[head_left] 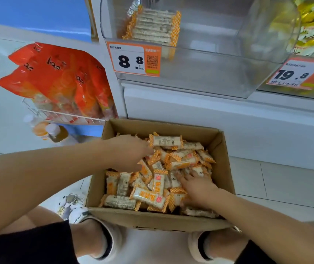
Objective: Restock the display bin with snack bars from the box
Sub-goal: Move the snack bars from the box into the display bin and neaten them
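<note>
Box below display bin

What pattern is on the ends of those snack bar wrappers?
Orange-and-white checks on the snack bar wrappers, clearest in the head view.

Open cardboard box on the floor, heaped with orange-ended snack bars; clear display bin above holds one row

This is a shop aisle, likely a snack store. Clear plastic display bins sit on a white shelf unit, each fronted by an orange price tag (one reads 8.8, the neighbouring one 19.8) with a QR code. A wire rack holds red snack bags, and the floor is pale tile.
</note>
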